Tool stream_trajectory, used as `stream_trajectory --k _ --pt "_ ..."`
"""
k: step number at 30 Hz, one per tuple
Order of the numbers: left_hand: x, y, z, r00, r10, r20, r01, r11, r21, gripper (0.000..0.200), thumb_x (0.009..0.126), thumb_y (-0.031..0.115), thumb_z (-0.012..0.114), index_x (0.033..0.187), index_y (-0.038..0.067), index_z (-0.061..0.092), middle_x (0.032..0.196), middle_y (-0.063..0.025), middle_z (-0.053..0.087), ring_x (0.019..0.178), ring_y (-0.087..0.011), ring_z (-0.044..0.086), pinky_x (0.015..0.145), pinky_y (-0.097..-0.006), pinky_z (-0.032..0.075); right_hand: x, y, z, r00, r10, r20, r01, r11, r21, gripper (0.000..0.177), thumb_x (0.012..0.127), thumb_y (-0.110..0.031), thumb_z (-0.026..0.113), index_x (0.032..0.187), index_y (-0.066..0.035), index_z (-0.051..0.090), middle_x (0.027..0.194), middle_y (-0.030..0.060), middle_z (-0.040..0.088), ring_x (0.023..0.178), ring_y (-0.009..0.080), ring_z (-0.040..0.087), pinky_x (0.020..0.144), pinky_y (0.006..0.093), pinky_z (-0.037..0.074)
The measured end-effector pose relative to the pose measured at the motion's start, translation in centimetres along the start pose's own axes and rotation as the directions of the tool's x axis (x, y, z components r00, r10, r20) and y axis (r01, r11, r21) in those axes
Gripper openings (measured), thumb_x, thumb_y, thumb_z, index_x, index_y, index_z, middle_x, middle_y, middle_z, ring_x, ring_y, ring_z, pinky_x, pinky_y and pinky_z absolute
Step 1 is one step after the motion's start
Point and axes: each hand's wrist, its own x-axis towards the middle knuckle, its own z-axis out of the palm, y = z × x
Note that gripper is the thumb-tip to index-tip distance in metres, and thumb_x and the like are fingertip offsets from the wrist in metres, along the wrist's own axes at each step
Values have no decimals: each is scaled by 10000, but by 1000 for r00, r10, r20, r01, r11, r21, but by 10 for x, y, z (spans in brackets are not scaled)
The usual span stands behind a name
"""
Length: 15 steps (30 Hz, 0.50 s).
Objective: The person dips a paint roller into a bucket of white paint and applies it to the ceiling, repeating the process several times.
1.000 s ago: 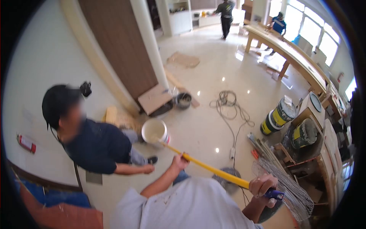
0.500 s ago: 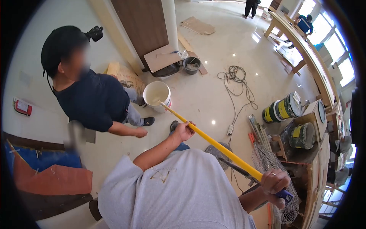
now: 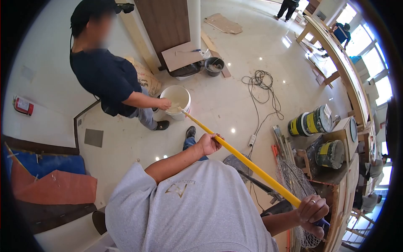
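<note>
A long yellow pole [image 3: 252,164] runs slantwise across my body. Its far end reaches the rim of a white bucket [image 3: 187,110] on the floor, where pale material shows inside. Near its middle the pole is held by my left hand [image 3: 210,144], fingers wrapped round it. Toward its dark blue end at the lower right, my right hand [image 3: 312,210] grips it, a ring on one finger. A co-worker in a dark shirt [image 3: 107,73] stands at the left, one hand [image 3: 163,104] over the bucket's rim, close to the pole's tip.
A black bucket [image 3: 214,67] stands beyond the white one. A tangled cable [image 3: 262,86] lies on the floor. At the right are paint pails [image 3: 317,119], wire mesh [image 3: 294,168] and a long wooden bench [image 3: 336,59]. Other people stand farther back.
The co-worker has moved closer and stretched a hand out to the bucket. My right hand has shifted slightly right and down with the pole, and my left hand slightly right.
</note>
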Motion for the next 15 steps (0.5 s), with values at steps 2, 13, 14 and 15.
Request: stream_trajectory --k 2,13,14,15 --pt "2 1 -4 1000 -17 23 17 1000 -26 269 1013 209 392 958 59 609 1001 -96 657 1023 -244 635 835 -376 543 -1 1 1 1000 -7 7 7 1000 12 437 745 -372 795 623 -68 507 455 35 494 325 86 440 359 207 413" --pt "-3 1 0 1000 -16 -8 16 1000 -19 259 1001 189 389 958 50 603 984 -96 650 1031 -251 633 843 -384 550 -2 -3 4 1000 13 22 -11 997 -82 446 770 -400 792 640 -87 502 469 14 505 335 73 458 358 194 410" --pt "-4 1 0 1000 -17 -15 16 1000 -19 262 1003 190 385 960 49 602 985 -96 650 1034 -251 632 845 -386 550 -2 -2 5 1000 13 23 -11 996 -89 451 767 -406 792 635 -98 489 468 -1 502 336 60 457 351 185 400" --pt "-3 1 0 1000 -18 -22 17 1000 -18 265 1005 191 382 962 49 602 985 -96 650 1037 -251 631 846 -388 551 -2 -2 5 1000 14 17 -12 996 -89 455 769 -408 793 634 -98 488 466 -1 501 334 59 456 350 185 398"
